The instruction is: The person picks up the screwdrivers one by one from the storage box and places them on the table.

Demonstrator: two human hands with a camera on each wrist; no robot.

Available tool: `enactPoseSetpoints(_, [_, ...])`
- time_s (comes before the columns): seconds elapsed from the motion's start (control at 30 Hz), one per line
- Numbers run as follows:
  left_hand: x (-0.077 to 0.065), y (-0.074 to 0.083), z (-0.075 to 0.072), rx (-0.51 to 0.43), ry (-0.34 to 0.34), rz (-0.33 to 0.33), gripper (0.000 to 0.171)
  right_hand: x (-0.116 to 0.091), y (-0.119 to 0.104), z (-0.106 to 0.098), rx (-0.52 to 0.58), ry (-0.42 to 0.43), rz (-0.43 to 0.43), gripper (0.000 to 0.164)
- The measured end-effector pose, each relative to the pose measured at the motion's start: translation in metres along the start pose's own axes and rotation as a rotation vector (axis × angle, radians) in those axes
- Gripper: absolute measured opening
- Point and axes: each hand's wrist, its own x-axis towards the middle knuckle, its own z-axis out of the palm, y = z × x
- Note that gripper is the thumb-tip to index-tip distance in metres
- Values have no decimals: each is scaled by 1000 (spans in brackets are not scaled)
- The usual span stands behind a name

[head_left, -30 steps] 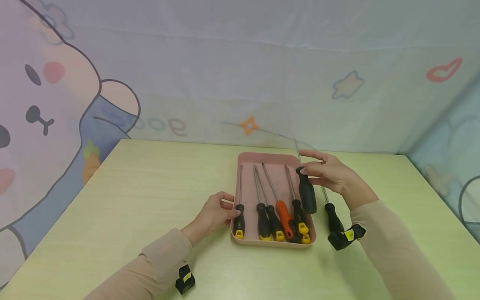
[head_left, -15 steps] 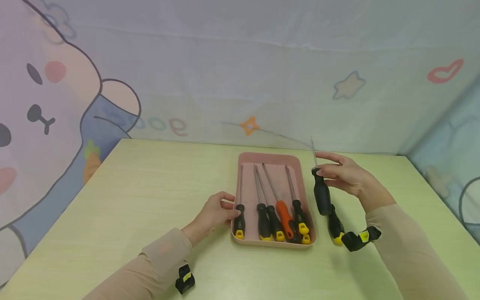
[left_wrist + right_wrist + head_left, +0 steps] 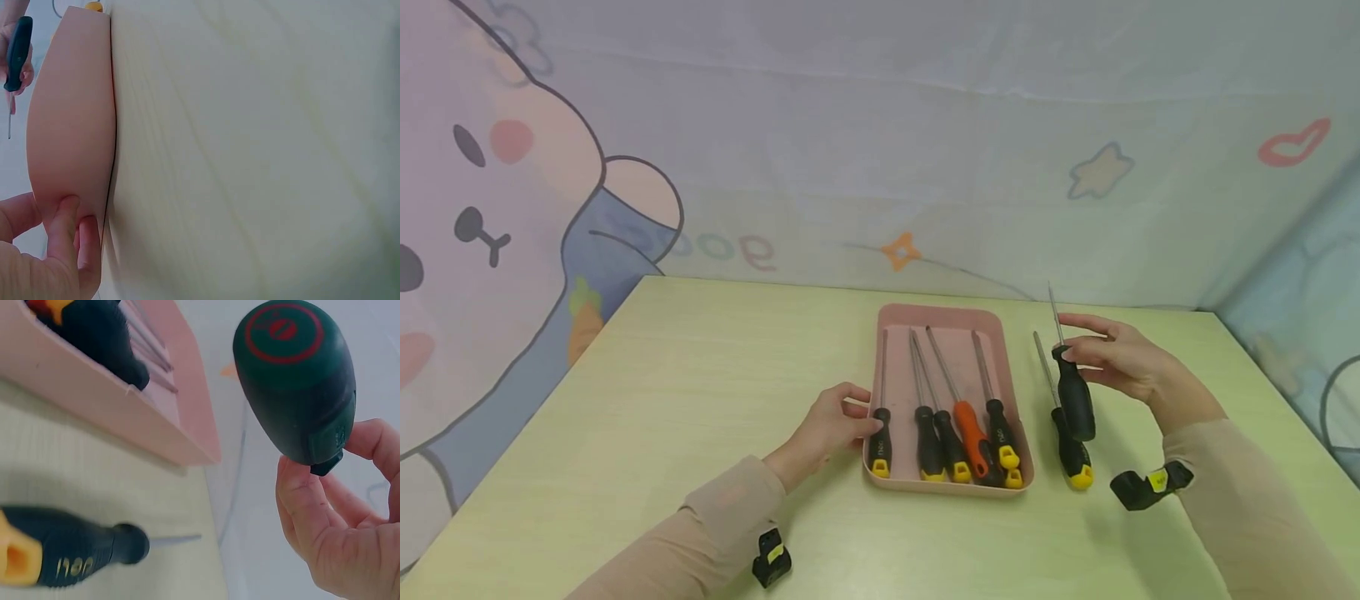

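A dark-handled screwdriver [image 3: 1077,402] hangs above the table right of the tray, its shaft pointing up and away. My right hand [image 3: 1123,358] pinches it near the top of the handle; the right wrist view shows the dark green butt [image 3: 294,369] with a red ring. Beneath and beside it, a black-and-yellow screwdriver [image 3: 1070,442] lies on the table. My left hand [image 3: 831,427] grips the left wall of the pink tray [image 3: 940,317], thumb over the rim and fingers against the outside [image 3: 69,231]. Inside lie several screwdrivers, one with an orange handle [image 3: 968,429].
The pale wood-patterned table [image 3: 737,358] ends at a printed cloth backdrop [image 3: 850,125]. A black wrist camera [image 3: 1150,485] sits on the right sleeve, another camera [image 3: 771,558] by the left sleeve. A cable [image 3: 1330,400] shows at the far right.
My right hand has carried the dark-handled screwdriver rightward from the tray's right edge, over the screwdriver on the table, which is now more exposed. The left hand and tray have stayed put.
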Motion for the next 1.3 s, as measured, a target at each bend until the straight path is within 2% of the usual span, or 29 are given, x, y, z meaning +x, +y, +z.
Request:
enactPoseSetpoints(0.3, [0,-1,0,5,5,-2,35,-7,15,-16,20,2,31,39])
enactPoseSetpoints(0.6, [2,-3,-1,5,4,3,34,-11,37,-23,-53,8,82,37])
enactPoseSetpoints(0.87, [1,-2,-1,1,0,5,35,-13,54,-28,-103,19,120,47])
enactPoseSetpoints(1.3, [-1,-1,0,5,3,8,36,-12,65,-29,-142,43,171,62])
